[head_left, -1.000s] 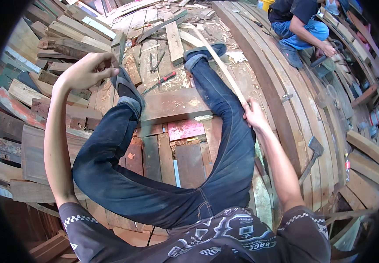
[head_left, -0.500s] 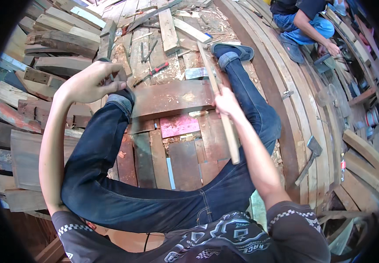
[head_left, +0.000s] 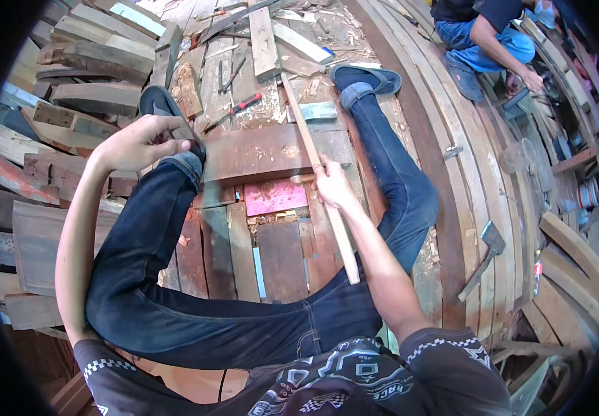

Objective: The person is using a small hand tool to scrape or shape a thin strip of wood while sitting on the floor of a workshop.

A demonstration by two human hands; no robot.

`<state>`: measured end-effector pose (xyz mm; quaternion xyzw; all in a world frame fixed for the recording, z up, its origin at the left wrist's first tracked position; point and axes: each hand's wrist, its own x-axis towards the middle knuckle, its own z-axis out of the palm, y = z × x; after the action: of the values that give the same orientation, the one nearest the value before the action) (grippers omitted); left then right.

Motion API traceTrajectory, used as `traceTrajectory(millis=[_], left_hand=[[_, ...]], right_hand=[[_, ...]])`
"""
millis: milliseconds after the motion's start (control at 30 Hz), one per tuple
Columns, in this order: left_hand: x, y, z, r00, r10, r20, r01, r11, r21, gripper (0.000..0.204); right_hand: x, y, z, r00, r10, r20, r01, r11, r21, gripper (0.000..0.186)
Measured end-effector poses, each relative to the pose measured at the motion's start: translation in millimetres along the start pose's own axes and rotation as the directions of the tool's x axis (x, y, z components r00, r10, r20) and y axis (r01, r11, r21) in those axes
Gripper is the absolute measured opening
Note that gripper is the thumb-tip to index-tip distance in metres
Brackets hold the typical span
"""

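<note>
My right hand (head_left: 332,184) is closed around a long pale wooden stick (head_left: 343,246). It slants from beside my right forearm up to the left, over a thick reddish-brown beam (head_left: 258,154) lying crosswise between my legs. The stick's far end overlaps the near end of a pale board (head_left: 264,45); whether they touch I cannot tell. My left hand (head_left: 143,142) hangs loosely bent above my left ankle, thumb apart from the fingers, with nothing visible in it. Beyond the beam are red-and-black-handled tool (head_left: 244,104) and dark, two-legged metal tool (head_left: 228,78).
Stacked timber (head_left: 98,62) crowds the left side. A hatchet (head_left: 484,260) lies on long planks at the right. Farther right, another person's hand (head_left: 532,80) is near a dark tool. Shavings and a pink sheet (head_left: 275,197) lie on the plank floor.
My right hand has moved left and slightly down with the stick, whose far end has swung left toward the pale board. My left hand has lowered slightly and its fingers have shifted.
</note>
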<state>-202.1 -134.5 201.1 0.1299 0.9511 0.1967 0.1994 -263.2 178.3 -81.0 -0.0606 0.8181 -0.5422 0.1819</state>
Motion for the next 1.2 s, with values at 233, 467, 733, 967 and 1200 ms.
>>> traceTrajectory(millis=[233, 467, 733, 967, 1200], left_hand=[[-12, 1, -1, 0.999, -0.022, -0.042, 0.022, 1.0, 0.008, 0.023], [-13, 1, -6, 0.997, 0.007, -0.075, -0.008, 1.0, -0.003, 0.021], [-9, 2, -4, 0.994, 0.084, -0.067, -0.088, 0.995, -0.046, 0.022], [-10, -6, -2, 0.994, 0.081, -0.067, -0.083, 0.996, -0.03, 0.024], [-10, 0, -5, 0.996, 0.063, -0.063, -0.066, 0.997, -0.047, 0.024]], right_hand=[[8, 4, 4, 0.997, 0.067, 0.044, -0.072, 0.988, 0.137, 0.051], [14, 10, -10, 1.0, 0.007, -0.001, -0.007, 0.986, -0.164, 0.048], [-2, 2, -7, 0.997, -0.082, 0.016, 0.083, 0.955, -0.285, 0.057], [-6, 15, 3, 0.984, -0.177, -0.006, 0.173, 0.97, -0.171, 0.035], [-3, 25, 18, 0.985, -0.162, 0.067, 0.169, 0.979, -0.116, 0.036]])
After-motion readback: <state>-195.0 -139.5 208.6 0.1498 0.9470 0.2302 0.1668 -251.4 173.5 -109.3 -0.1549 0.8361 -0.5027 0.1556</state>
